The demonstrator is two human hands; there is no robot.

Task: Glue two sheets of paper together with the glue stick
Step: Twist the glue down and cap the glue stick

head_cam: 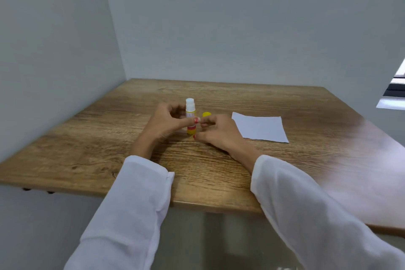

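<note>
A glue stick stands upright at the middle of the wooden table, uncapped, with its white tip showing above a yellow and red body. My left hand grips its middle from the left. My right hand rests on the table to the right, its fingertips pinching the stick's lower end. The yellow cap sits on the table just behind my right hand. A white sheet of paper lies flat to the right; whether a second sheet lies under it I cannot tell.
Grey walls close the table in at the left and back. A window edge shows at the far right. The table's front edge runs under my white sleeves.
</note>
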